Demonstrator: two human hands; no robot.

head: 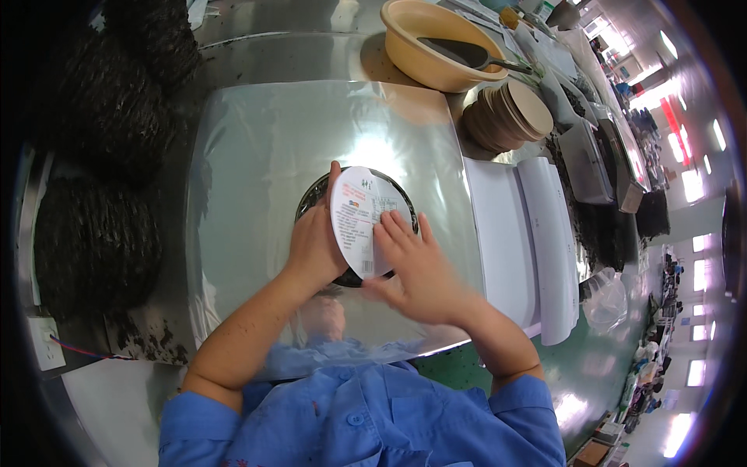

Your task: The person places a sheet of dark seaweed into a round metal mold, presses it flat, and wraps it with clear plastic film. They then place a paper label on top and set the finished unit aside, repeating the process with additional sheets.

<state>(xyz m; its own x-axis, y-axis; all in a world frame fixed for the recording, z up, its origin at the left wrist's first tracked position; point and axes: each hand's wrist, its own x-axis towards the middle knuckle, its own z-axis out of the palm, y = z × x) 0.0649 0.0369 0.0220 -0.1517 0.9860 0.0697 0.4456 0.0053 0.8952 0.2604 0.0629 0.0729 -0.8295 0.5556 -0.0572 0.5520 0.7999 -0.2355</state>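
Observation:
A round white printed label [353, 225], bent along its middle, lies against a round dark disc [305, 201] that looks like dried seaweed. My left hand [318, 239] holds the left side of the disc and label, its fingers behind them. Over the right part of the label my right hand [417, 265] is spread, fingertips on its surface, slightly blurred. Whether anything is pinched between its thumb and fingers is hard to see. Beneath both hands is a stack of clear plastic film sheets [251, 169] on the steel table [280, 52].
Dark dried seaweed stacks [96, 245] stand at the left. Upper right are a yellow basin [408, 55] holding a black scoop [461, 53], and a stack of round cardboard discs [508, 117]. White paper sheets [505, 245] lie right of the film. A wall socket [48, 344] is lower left.

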